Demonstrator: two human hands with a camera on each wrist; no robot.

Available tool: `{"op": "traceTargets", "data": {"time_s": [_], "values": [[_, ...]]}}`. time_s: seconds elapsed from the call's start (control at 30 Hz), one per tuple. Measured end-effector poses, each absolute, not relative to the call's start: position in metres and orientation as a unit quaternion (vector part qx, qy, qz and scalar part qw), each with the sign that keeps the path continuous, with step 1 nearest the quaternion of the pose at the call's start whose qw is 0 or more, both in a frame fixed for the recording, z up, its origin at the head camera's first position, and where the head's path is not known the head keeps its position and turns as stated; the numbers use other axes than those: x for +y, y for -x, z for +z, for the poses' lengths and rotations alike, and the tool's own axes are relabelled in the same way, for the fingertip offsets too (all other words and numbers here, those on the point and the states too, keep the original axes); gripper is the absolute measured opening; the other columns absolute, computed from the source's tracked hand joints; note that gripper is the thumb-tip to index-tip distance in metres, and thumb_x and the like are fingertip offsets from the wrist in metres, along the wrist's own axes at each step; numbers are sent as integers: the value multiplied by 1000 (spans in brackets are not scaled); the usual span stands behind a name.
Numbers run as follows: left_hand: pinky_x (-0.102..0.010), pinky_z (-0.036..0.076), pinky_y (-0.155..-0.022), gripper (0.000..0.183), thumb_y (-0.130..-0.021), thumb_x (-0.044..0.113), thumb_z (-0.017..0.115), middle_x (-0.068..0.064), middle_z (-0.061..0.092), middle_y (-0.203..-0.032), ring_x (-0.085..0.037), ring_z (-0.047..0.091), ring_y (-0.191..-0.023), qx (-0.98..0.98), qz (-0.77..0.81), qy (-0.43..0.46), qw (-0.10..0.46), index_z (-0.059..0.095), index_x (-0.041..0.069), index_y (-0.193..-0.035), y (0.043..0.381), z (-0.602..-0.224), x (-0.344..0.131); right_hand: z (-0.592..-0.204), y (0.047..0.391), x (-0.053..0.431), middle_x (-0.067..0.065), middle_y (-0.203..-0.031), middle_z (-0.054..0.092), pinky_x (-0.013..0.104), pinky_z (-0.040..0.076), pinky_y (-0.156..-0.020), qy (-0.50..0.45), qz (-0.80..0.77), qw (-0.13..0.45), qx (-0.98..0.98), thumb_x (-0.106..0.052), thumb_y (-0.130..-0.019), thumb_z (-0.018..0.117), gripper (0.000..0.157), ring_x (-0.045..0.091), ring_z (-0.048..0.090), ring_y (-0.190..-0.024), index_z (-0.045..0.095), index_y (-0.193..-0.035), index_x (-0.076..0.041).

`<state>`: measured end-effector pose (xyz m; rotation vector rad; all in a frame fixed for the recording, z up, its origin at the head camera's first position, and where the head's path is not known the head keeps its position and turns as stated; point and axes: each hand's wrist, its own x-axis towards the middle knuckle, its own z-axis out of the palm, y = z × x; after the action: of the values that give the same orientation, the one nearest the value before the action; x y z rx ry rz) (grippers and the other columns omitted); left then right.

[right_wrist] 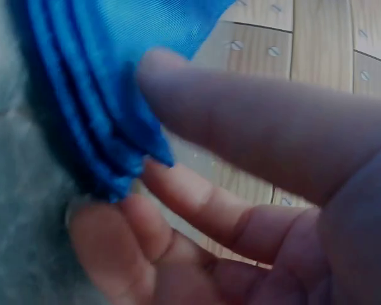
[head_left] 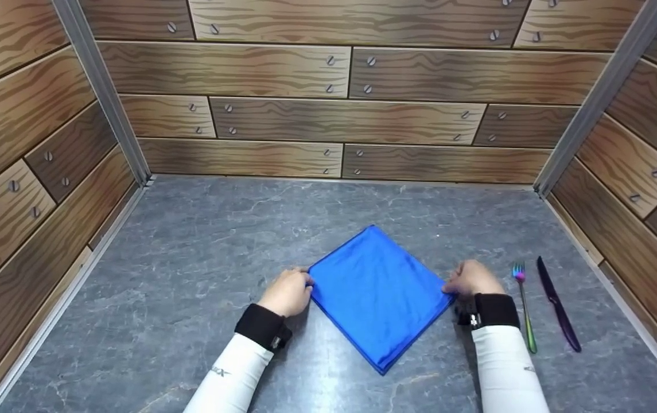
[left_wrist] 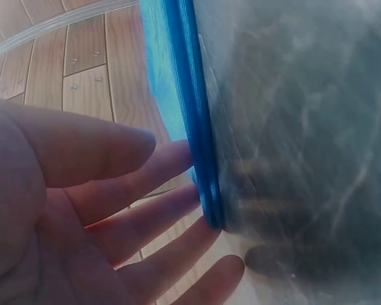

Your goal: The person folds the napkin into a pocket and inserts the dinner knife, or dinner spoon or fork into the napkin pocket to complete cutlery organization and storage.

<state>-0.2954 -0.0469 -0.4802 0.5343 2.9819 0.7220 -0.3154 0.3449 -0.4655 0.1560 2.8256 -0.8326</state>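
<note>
A blue cloth napkin, folded in layers into a square, lies with one corner toward me. My left hand is at its left corner. In the left wrist view straight fingers touch the folded edge, and the thumb stays apart from it. My right hand pinches the right corner. Seen from the right wrist, the thumb lies on the top layer and curled fingers sit below the stacked layers.
To the right of my right hand lie a rainbow-coloured fork and a dark knife, side by side. The grey marbled tabletop is bounded by wood-patterned walls at the back and both sides.
</note>
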Motion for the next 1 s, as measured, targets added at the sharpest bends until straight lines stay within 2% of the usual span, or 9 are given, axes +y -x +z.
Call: {"op": "traceTargets", "data": {"time_s": [0.1, 0.23, 0.33, 0.47, 0.53, 0.63, 0.77, 0.9, 1.0], "values": [[-59, 52, -109, 22, -101, 10, 62, -20, 67, -143, -44, 63, -132, 959, 231, -161, 17, 79, 2, -114, 293, -479, -46, -469, 317, 344, 5, -76, 61, 27, 46, -65, -54, -288, 83, 952, -9, -82, 82, 20, 20, 58, -72, 64, -84, 1], [-63, 51, -108, 23, -102, 12, 62, -19, 66, -145, -43, 61, -134, 963, 224, -151, 20, 78, 4, -115, 292, -479, -45, -472, 319, 342, 15, -89, 70, 31, 50, -71, -66, -295, 73, 950, -8, -84, 81, 21, 25, 64, -81, 69, -96, 6], [-63, 51, -107, 23, -102, 13, 61, -18, 65, -146, -42, 60, -136, 964, 218, -149, 19, 78, 5, -115, 292, -479, -44, -472, 320, 342, 23, -99, 74, 40, 55, -80, -69, -292, 70, 951, -6, -83, 79, 24, 32, 68, -88, 72, -101, 8], [-63, 53, -105, 22, -101, 14, 62, -18, 66, -146, -42, 61, -135, 965, 214, -147, 14, 79, 5, -112, 291, -478, -43, -472, 320, 343, 28, -107, 73, 52, 56, -93, -58, -287, 69, 954, -5, -83, 75, 26, 39, 69, -97, 71, -104, 10], [-64, 53, -104, 20, -100, 14, 63, -18, 66, -145, -43, 63, -133, 965, 214, -151, 12, 80, 5, -108, 290, -478, -42, -471, 319, 343, 27, -105, 74, 50, 56, -92, -55, -285, 62, 955, -6, -83, 75, 24, 38, 68, -96, 72, -102, 9], [-62, 55, -100, 19, -99, 14, 65, -20, 70, -136, -44, 66, -125, 964, 212, -160, 9, 80, 3, -102, 288, -476, -42, -471, 319, 345, 17, -86, 71, 40, 54, -79, -63, -284, 58, 955, -11, -84, 77, 16, 31, 64, -84, 70, -86, 3], [-59, 56, -99, 19, -99, 14, 65, -21, 73, -127, -44, 68, -118, 962, 215, -168, -1, 80, 2, -98, 286, -471, -41, -471, 318, 346, 0, -67, 55, 30, 44, -67, -74, -283, 60, 954, -19, -86, 79, 31, 22, 54, -70, 58, -65, -10], [-58, 53, -106, 20, -101, 14, 64, -23, 69, -136, -45, 65, -124, 961, 211, -180, 7, 80, 3, -102, 284, -468, -39, -471, 317, 344, -2, -65, 52, 30, 43, -65, -76, -279, 53, 956, -20, -85, 81, 34, 19, 52, -67, 56, -63, -13], [-59, 53, -104, 19, -100, 15, 64, -23, 68, -137, -45, 65, -123, 960, 205, -190, 19, 80, 4, -104, 283, -469, -38, -470, 317, 343, -2, -64, 49, 30, 40, -64, -78, -276, 44, 957, -17, -85, 80, 34, 19, 50, -66, 53, -65, -12]]}}
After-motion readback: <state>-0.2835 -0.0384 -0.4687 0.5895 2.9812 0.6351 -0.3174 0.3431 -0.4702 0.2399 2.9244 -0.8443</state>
